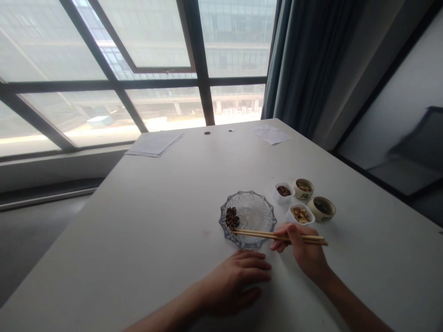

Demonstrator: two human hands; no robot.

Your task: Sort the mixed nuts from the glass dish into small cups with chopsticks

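My right hand (304, 251) is closed on a pair of wooden chopsticks (273, 235) that lie level over the near rim of a clear glass dish (254, 212), tips pointing left. The tips sit just below a small pile of dark brown pieces (231, 217) on the dish's left side. My left hand (235, 281) rests flat on the white table (155, 230) just in front of the dish, fingers stretched out, holding nothing.
Right of the dish stand two small white square cups (284, 192) (299, 215) holding nuts and dark pieces, and two round ceramic cups (303, 188) (321, 208). Paper sheets (154, 144) (272, 134) lie at the far edge by the window. A curtain (304, 64) hangs at the right.
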